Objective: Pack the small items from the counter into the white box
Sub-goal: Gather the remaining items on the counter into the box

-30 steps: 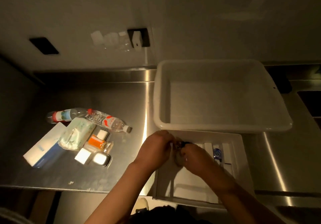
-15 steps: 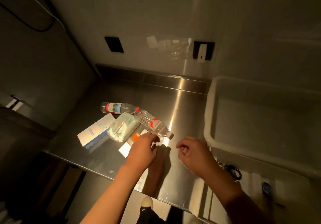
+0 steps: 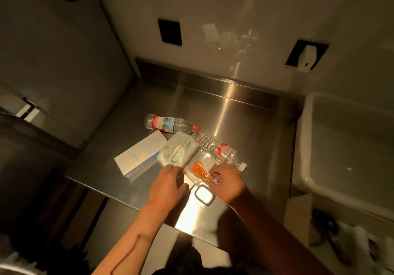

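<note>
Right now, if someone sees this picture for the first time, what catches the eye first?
Both hands, left and right, reach into a small pile on the steel counter. The right hand pinches an orange packet; the left hand rests beside a pale green tissue pack. Two plastic bottles lie behind, and a big white tub stands at right.

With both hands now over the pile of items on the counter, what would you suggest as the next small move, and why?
Probably close the right hand on the orange packet and lift it clear. Its fingers are curled at the packet's near end, though a firm grip is not clear. The left hand rests by the tissue pack. The white tub lies to the right, so the carry looks short.
</note>
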